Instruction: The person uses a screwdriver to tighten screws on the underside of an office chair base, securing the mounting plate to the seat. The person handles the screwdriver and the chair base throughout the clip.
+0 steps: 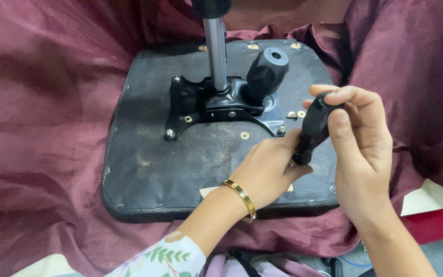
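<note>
An upturned chair seat (144, 154) with a black fabric underside lies in front of me. A black metal mechanism plate (221, 105) is bolted to it, with a chrome gas cylinder (215, 48) rising from it and a black tension knob (266, 72) beside it. My right hand (360, 154) grips the black handle of a screwdriver (314, 128), held upright over the seat's right side. My left hand (267, 169), with a gold bangle on the wrist, pinches the lower end of the tool near its shaft. The tip is hidden behind my left hand.
Maroon cloth (37, 128) surrounds the seat on all sides. Small brass threaded inserts (244, 135) dot the seat's underside. A white and red object (431, 205) lies at the right edge. A floral sleeve (165, 259) covers my left forearm.
</note>
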